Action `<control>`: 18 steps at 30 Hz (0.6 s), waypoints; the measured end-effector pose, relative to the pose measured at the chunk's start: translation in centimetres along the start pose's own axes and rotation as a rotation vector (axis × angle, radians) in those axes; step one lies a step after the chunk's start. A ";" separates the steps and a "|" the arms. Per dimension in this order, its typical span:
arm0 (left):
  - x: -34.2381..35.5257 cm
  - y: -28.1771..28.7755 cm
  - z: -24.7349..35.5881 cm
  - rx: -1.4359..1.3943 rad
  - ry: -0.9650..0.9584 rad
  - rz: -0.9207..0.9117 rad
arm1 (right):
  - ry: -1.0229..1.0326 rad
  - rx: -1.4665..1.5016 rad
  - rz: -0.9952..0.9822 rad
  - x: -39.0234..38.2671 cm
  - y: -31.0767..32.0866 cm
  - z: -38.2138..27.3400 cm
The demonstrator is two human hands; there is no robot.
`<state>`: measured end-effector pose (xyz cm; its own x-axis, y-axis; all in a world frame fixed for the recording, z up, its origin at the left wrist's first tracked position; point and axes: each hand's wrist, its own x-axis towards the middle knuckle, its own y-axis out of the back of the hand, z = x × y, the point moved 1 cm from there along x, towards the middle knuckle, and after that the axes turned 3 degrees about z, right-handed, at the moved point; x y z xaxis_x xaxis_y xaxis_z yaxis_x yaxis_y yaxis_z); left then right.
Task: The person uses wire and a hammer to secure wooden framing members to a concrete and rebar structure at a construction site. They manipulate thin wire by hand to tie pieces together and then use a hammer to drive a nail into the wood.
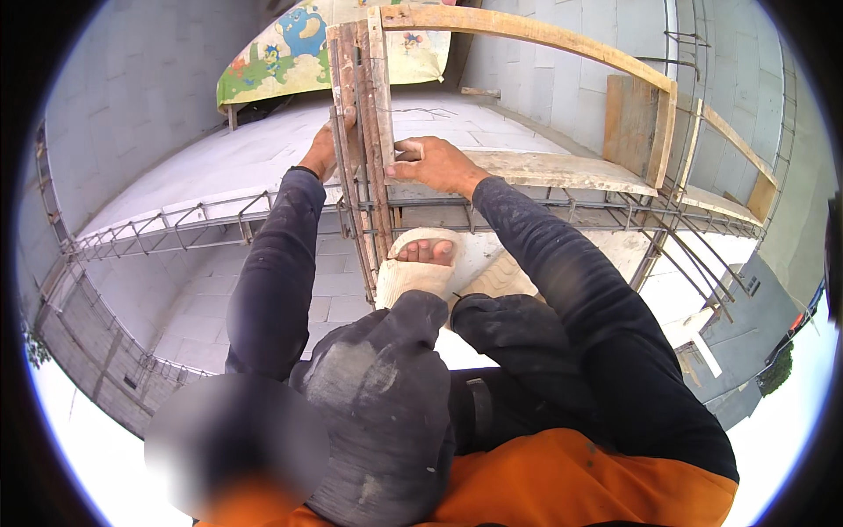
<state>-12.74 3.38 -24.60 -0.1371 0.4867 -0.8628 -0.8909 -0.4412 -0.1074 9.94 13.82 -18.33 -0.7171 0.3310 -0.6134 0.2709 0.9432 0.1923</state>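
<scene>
In the head view, my left hand (327,145) grips an upright column of rusty bars and boards (349,70) from its left side; some of its fingers are hidden behind it. A pale wooden batten (380,83) stands along the column's right side, and the bent fingers of my right hand (432,163) are closed at its edge, near a horizontal weathered plank (553,169). My sandalled foot (426,263) is just right of the column's lower part, below a horizontal rebar cage (246,200).
A curved timber frame (527,31) reaches right to an upright board (622,119). A cartoon-patterned sheet (263,79) lies behind the column. Projecting rebar (702,263) is at the right. Grey block walls (97,97) and a lower level (219,299) show around and below me.
</scene>
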 end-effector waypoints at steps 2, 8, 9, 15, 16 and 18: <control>-0.1 0.1 0.2 0.050 0.030 0.025 | 0.006 -0.078 0.022 0.1 -0.2 0.3; -0.6 -0.5 0.6 0.054 0.028 0.043 | -0.013 -0.250 -0.007 0.2 0.0 -0.5; -0.7 -0.9 0.8 0.052 0.032 0.050 | -0.017 -0.260 -0.018 0.1 0.2 -0.5; -0.9 -1.0 1.1 0.056 0.075 0.113 | -0.045 -0.342 -0.062 -0.6 0.4 -2.5; -1.0 -1.0 1.2 0.049 0.083 0.099 | -0.045 -0.353 -0.058 -0.8 0.3 -2.6; -1.2 -0.9 1.4 0.033 0.097 0.072 | -0.059 -0.357 -0.078 -1.2 0.2 -2.7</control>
<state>-12.39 4.25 -22.74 -0.1600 0.3789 -0.9115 -0.8941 -0.4469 -0.0289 9.12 13.65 -15.50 -0.6856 0.2652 -0.6780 -0.0317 0.9196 0.3917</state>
